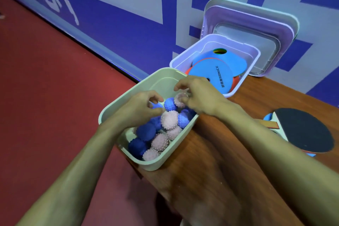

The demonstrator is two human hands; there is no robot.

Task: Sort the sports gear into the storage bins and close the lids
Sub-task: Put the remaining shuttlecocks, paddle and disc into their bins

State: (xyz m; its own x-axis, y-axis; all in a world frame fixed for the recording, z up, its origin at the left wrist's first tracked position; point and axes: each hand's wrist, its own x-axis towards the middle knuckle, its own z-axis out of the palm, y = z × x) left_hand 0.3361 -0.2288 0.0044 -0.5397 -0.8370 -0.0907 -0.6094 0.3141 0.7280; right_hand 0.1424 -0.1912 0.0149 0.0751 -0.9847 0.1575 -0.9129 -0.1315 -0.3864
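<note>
Found balls (169,119) in near bin (146,77), discs (211,73) in far bin (255,55) (lids (286,24) off), paddles (304,130) unsorted right, with left hand (143,108) pinching blue ball (156,106), right hand (200,95) pinching pink ball (180,100).

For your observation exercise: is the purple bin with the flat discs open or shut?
Open: blue discs show inside the purple bin, and a purple lid leans against the wall behind.

Left grip (141,105), right grip (198,95) both bare (2 unsleeved forearms (73,161)).
</note>
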